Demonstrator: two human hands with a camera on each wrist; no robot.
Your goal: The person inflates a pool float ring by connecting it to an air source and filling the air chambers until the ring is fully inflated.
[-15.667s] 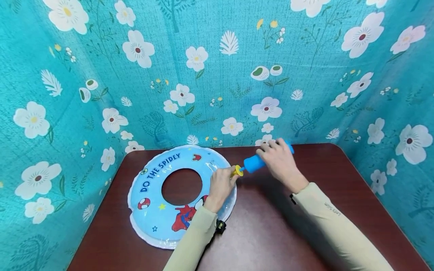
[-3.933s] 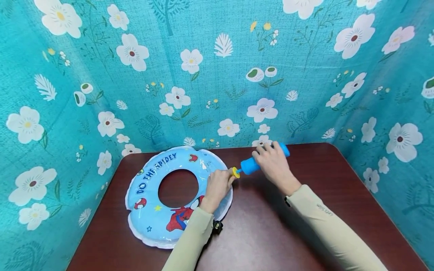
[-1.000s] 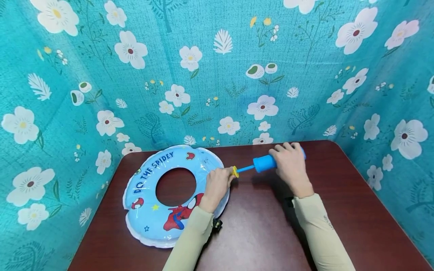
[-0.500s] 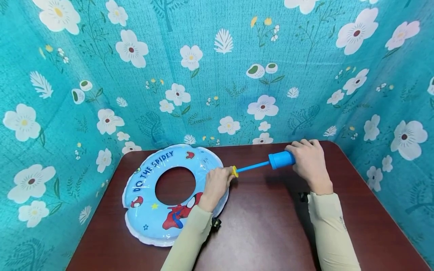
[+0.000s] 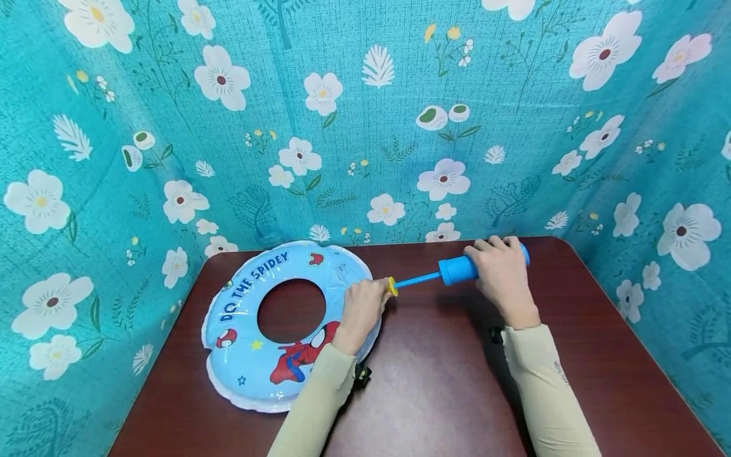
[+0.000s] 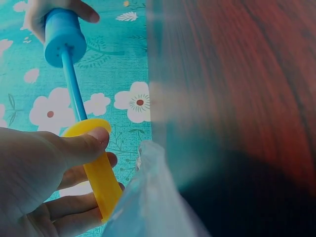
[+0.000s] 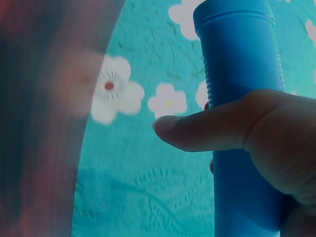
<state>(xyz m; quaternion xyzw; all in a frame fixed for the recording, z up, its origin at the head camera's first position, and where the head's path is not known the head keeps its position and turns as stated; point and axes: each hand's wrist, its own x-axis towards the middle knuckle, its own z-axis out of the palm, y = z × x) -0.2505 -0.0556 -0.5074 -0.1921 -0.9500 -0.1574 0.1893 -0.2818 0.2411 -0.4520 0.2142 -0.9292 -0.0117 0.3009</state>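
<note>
A light blue swim ring [image 5: 240, 362] with cartoon prints and lettering lies on the table at the left in the head view. My left hand [image 5: 361, 311] is over its right side, pinching the yellow flanged end [image 6: 101, 182] of a hand pump between thumb and fingers. From the yellow end a thin blue rod [image 5: 419, 279] runs right to the blue pump barrel [image 5: 457, 270]. Around that barrel my right hand [image 5: 502, 273] is wrapped, with the thumb across it in the right wrist view. The clear edge of the ring [image 6: 153, 197] touches or nearly touches the yellow end; the junction is hidden.
The dark red-brown table [image 5: 434, 393] has rounded back corners. A teal flowered curtain [image 5: 365, 127] hangs close behind it and along both sides. Small black devices [image 5: 362, 374] sit at the wrists.
Between one and half a second ago the barrel slid right, drawing out the rod; now it is back somewhat left. The left hand keeps its hold. The ring looks plumper than in the oldest frame.
</note>
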